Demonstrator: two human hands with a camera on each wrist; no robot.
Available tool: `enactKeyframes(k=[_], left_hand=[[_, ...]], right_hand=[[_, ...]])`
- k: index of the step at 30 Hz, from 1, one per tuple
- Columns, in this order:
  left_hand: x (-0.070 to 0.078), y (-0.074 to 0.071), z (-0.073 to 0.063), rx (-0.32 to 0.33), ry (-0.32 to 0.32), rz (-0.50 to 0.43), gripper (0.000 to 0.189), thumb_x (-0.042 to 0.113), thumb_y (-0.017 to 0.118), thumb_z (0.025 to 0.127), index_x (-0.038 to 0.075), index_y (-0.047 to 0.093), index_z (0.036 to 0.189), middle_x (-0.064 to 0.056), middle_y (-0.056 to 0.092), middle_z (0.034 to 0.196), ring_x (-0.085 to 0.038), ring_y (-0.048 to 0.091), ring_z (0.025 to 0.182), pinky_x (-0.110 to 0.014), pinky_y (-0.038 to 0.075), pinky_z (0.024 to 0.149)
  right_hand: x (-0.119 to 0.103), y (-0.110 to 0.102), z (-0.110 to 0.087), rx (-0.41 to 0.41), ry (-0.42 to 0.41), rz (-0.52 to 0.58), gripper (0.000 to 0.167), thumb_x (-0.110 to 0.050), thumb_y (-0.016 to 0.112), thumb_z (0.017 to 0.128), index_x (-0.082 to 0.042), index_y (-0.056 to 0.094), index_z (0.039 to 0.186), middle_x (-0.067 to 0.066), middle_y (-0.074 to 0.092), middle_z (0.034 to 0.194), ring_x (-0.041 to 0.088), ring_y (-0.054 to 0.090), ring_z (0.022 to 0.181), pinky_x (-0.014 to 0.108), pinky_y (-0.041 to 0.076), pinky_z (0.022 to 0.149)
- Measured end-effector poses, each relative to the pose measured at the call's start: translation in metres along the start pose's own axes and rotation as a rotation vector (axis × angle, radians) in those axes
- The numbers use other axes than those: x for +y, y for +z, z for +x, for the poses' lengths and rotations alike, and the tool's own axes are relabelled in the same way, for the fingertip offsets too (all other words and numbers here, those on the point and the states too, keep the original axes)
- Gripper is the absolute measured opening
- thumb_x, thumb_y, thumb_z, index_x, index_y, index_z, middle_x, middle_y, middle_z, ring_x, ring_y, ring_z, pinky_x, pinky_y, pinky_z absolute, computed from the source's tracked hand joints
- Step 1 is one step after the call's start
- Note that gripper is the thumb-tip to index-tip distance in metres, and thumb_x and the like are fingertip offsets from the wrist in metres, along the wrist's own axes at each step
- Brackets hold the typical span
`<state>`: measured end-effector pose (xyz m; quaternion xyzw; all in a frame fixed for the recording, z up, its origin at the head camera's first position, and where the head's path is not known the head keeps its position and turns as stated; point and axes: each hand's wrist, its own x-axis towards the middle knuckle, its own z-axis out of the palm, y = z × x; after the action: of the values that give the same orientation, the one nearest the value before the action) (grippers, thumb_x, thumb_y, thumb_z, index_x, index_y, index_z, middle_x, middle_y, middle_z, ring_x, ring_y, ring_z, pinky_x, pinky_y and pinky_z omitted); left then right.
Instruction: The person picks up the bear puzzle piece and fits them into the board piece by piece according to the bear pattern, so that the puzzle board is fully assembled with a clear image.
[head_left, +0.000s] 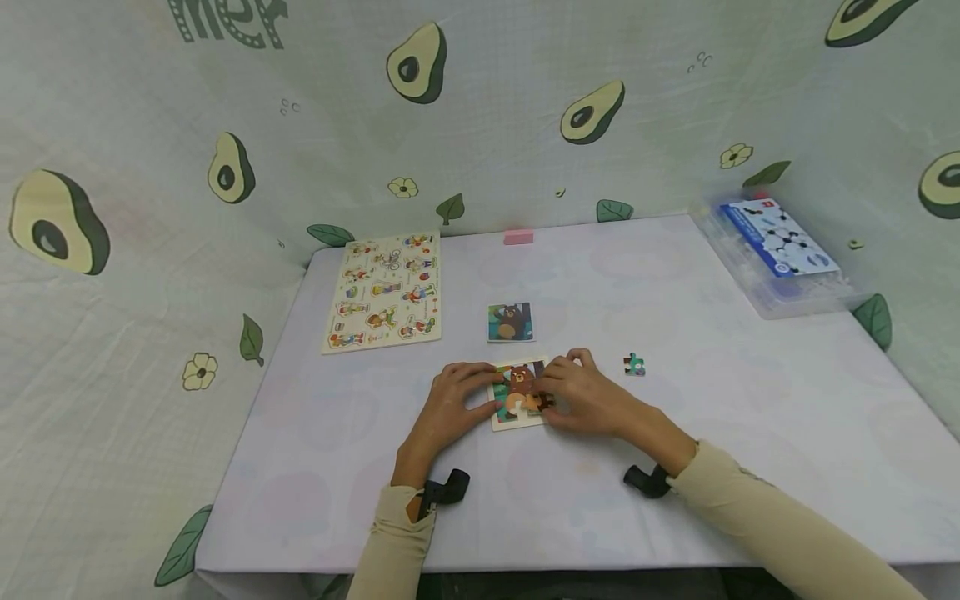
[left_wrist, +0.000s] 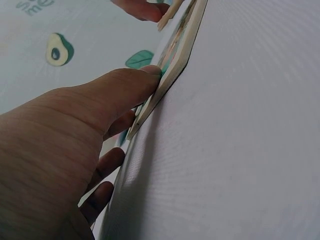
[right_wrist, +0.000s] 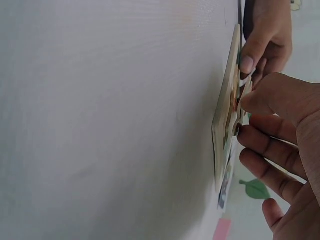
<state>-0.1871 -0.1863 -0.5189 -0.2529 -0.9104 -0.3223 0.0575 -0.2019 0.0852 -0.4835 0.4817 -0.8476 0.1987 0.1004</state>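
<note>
A small wooden jigsaw board (head_left: 504, 424) with a brown bear picture lies on the table between both hands. My left hand (head_left: 453, 398) rests at its left side, thumb and forefinger extended onto the edge; in the left wrist view the thumb (left_wrist: 125, 85) presses on the rim. My right hand (head_left: 588, 398) pinches a puzzle piece (right_wrist: 245, 92) between thumb and fingers, tilted just above the board's right part. A pale gap shows near the board's lower middle. The piece is partly hidden by the fingers. A loose teal puzzle piece (head_left: 633, 365) lies right of the right hand.
Behind the board lies a square bear picture (head_left: 511, 322). A large wooden board with figures (head_left: 382, 292) lies at the back left. A pink block (head_left: 518, 237) sits at the back edge, and a clear plastic box (head_left: 780, 258) at the back right.
</note>
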Motion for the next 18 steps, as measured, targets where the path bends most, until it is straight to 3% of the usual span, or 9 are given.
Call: enactKeyframes(k=[18], left_hand=[[0.0019,-0.0019,0.0007,-0.027,-0.031,0.002,0.040,0.034,0.076,0.091,0.022,0.070,0.128,0.003,0.058,0.136,-0.025,0.045,0.128,-0.055,0.036,0.102]], right_hand=[[-0.0096,0.0043,0.0081,-0.020,-0.011,-0.015,0.033,-0.016,0.078,0.081,-0.009,0.072,0.113,-0.001,0.068,0.103,0.019,0.059,0.101,0.051,0.035,0.091]])
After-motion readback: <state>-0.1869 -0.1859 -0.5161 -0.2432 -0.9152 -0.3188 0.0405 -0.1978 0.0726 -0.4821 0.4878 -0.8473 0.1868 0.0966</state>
